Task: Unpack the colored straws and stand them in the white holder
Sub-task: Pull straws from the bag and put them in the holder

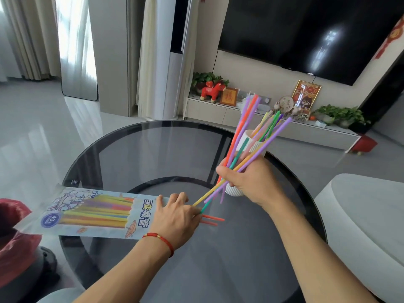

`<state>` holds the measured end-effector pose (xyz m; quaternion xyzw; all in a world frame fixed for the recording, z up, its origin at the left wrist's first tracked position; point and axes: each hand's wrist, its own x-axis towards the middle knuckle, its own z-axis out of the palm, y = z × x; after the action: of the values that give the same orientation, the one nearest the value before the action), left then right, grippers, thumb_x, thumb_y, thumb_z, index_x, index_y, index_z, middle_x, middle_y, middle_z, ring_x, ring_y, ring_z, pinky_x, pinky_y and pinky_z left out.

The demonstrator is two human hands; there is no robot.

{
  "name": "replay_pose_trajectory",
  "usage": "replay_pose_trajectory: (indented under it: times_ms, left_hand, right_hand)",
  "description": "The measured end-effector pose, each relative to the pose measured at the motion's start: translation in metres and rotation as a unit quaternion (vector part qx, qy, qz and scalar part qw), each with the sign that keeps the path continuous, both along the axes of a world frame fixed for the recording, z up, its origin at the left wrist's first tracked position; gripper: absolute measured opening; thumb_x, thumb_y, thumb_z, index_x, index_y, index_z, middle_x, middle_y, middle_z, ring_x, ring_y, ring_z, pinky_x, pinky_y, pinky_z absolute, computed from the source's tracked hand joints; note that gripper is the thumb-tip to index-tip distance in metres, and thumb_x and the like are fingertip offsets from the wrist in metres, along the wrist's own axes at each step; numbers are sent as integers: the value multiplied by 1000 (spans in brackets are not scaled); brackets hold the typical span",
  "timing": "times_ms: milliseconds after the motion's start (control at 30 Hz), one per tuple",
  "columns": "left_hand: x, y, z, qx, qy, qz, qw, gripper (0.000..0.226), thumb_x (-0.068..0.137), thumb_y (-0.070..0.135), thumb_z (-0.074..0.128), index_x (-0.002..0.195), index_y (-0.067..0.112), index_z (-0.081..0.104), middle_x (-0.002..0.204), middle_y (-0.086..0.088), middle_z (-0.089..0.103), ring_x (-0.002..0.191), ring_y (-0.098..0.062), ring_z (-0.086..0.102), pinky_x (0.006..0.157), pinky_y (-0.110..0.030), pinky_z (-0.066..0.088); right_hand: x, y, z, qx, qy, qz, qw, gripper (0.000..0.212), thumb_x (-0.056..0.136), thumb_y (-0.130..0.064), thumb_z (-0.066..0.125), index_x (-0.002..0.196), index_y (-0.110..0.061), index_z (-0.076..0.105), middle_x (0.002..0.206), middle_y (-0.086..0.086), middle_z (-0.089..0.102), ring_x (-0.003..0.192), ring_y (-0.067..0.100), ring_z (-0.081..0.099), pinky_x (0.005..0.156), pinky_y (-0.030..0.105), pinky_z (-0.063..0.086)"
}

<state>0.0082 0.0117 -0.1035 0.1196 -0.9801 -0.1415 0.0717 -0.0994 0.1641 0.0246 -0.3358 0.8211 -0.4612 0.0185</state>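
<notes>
A flat straw package (94, 213) with printed colored straws lies on the round glass table (153, 154), its open end to the right. My left hand (177, 217) presses on that end, fingers pinching straw tips; two orange straw ends (213, 218) stick out beside it. My right hand (251, 180) grips a fanned bundle of colored straws (242, 136) pointing up and away. The white ribbed holder (254, 143) stands just behind and under that hand, partly hidden, with several straws (271, 124) standing in it.
A red bag (15, 232) sits at the left table edge. A grey ottoman (367, 215) is to the right. A TV cabinet (218, 110) with ornaments and plants stands beyond the table.
</notes>
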Motion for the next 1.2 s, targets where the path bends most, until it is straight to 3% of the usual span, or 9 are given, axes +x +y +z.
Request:
replay_pose_trajectory:
  times_ms: [67, 167, 300, 433, 600, 800, 900, 1067, 1200]
  left_hand:
    - [1, 0, 0, -2, 2, -3, 1000, 33, 99, 53, 36, 120, 44, 59, 120, 4, 48, 119, -22, 46, 107, -59, 30]
    - [2, -2, -2, 2, 0, -7, 1000, 31, 99, 50, 39, 125, 48, 56, 122, 4, 47, 121, -22, 44, 109, -60, 28]
    - [0, -3, -3, 0, -4, -4, 1000, 33, 97, 47, 43, 129, 49, 54, 127, 4, 47, 125, -22, 43, 110, -59, 26]
    - [0, -2, -3, 0, -6, -2, 1000, 34, 97, 47, 43, 130, 49, 53, 129, 4, 46, 126, -22, 43, 111, -59, 26]
    - [1, -2, -4, -8, -6, -3, 1000, 34, 96, 47, 42, 129, 49, 52, 130, 3, 47, 125, -22, 43, 109, -58, 28]
    - [-1, -2, -3, -14, -3, -4, 1000, 34, 96, 48, 43, 129, 48, 52, 129, 3, 47, 124, -23, 45, 109, -58, 29]
    - [-1, -2, -4, -12, -7, -6, 1000, 35, 96, 49, 43, 130, 48, 51, 130, 3, 47, 125, -22, 44, 111, -60, 27]
    - [-3, 1, -5, 12, 5, -5, 1000, 38, 94, 51, 44, 131, 46, 51, 133, 2, 45, 128, -22, 41, 115, -58, 22]
    - [-8, 7, -3, 68, 38, -17, 997, 40, 92, 53, 46, 131, 43, 52, 135, 1, 46, 128, -22, 39, 116, -50, 22]
  right_hand:
    - [2, -1, -12, 23, -1, -12, 1000, 14, 93, -23, 80, 81, -27, 73, 70, -3, 75, 62, 11, 72, 64, 30, 64]
    - [-1, 1, -14, 8, 30, -56, 998, 19, 96, -29, 76, 83, -16, 71, 73, 4, 75, 67, 16, 75, 61, 31, 66]
    - [-14, 11, 1, -36, 86, -80, 992, 17, 98, -29, 73, 82, -30, 67, 78, 4, 75, 71, 18, 76, 61, 36, 67]
    - [-25, 7, -9, 57, 79, -100, 990, 37, 100, -34, 69, 87, 1, 68, 81, 18, 74, 73, 25, 75, 62, 47, 65]
    - [-23, 0, -48, 152, 44, -65, 985, 43, 101, -35, 65, 70, -6, 61, 71, 16, 66, 73, 32, 68, 63, 43, 62]
    - [-30, 6, -53, 123, 36, -64, 990, 26, 99, -39, 68, 77, -26, 64, 83, 6, 72, 80, 23, 74, 70, 46, 67]
    - [-27, 8, -61, 144, 27, -78, 986, 35, 102, -39, 64, 86, -9, 73, 78, 17, 73, 71, 30, 73, 70, 51, 65]
    - [-31, 22, -51, -51, -14, -104, 993, 19, 99, -24, 72, 79, -24, 72, 59, 2, 74, 50, 11, 68, 54, 33, 60]
    - [-46, 40, -14, -241, -11, -149, 959, 13, 97, -20, 71, 85, -15, 73, 60, 6, 72, 48, 16, 63, 49, 27, 53]
